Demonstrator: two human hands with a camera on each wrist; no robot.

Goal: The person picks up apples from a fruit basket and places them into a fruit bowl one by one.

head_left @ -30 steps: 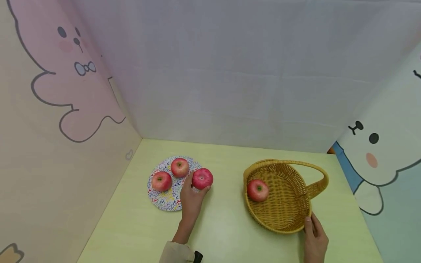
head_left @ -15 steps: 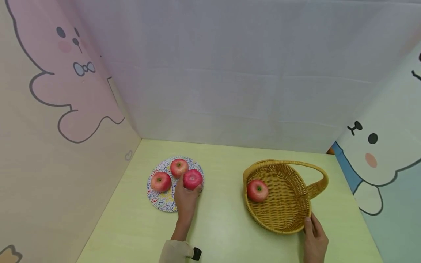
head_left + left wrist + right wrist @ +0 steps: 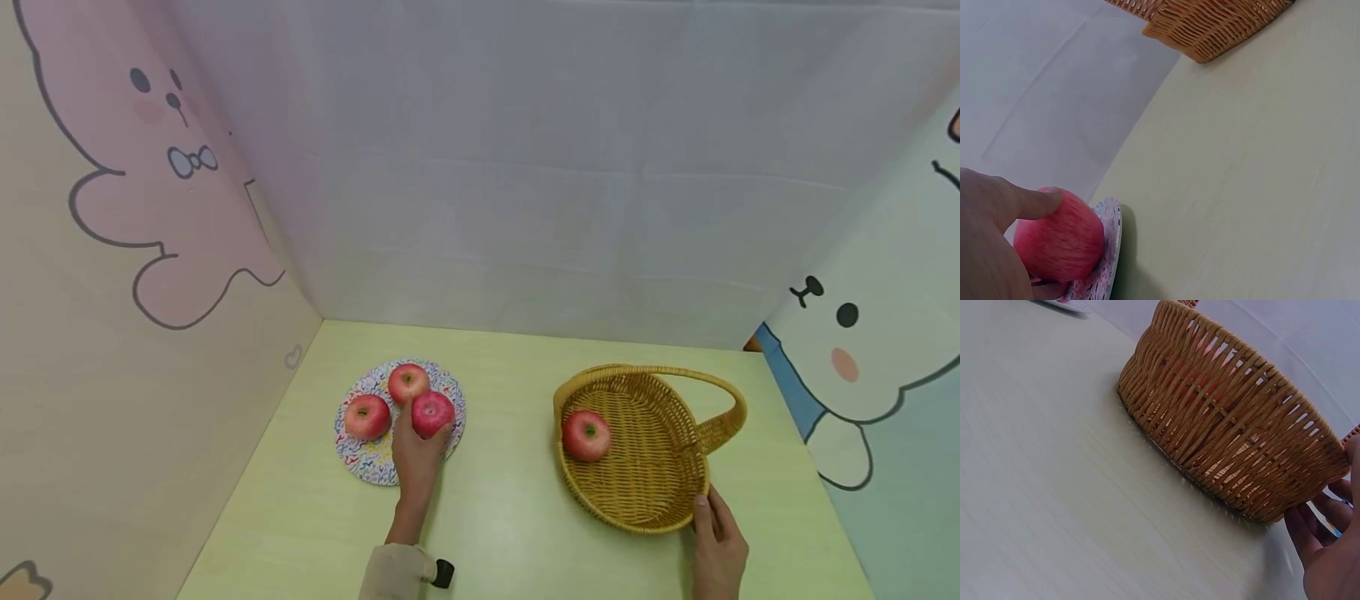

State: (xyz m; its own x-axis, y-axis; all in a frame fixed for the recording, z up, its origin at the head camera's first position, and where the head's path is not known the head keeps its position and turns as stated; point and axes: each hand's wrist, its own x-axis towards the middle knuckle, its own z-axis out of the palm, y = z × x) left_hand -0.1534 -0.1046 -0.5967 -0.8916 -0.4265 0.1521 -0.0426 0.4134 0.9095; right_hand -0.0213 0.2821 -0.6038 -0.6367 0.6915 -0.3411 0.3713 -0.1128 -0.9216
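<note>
My left hand grips a red apple over the right part of a patterned round plate. In the left wrist view that apple is at the plate's edge, with the thumb across its top. Two more apples lie on the plate, one at the back and one at the left. On the right stands a wicker basket with an arched handle, holding one apple at its left side. My right hand holds the basket's front right rim, thumb on top and fingers against the outer wall.
Everything stands on a pale yellow-green table. A plain whitish wall closes off the back. Side panels with cartoon bears rise on the left and right. A bare stretch of table separates plate and basket.
My left hand has moved left with its apple, from the plate's right edge to farther over the plate, close beside the back apple. The right hand and basket have stayed put.
</note>
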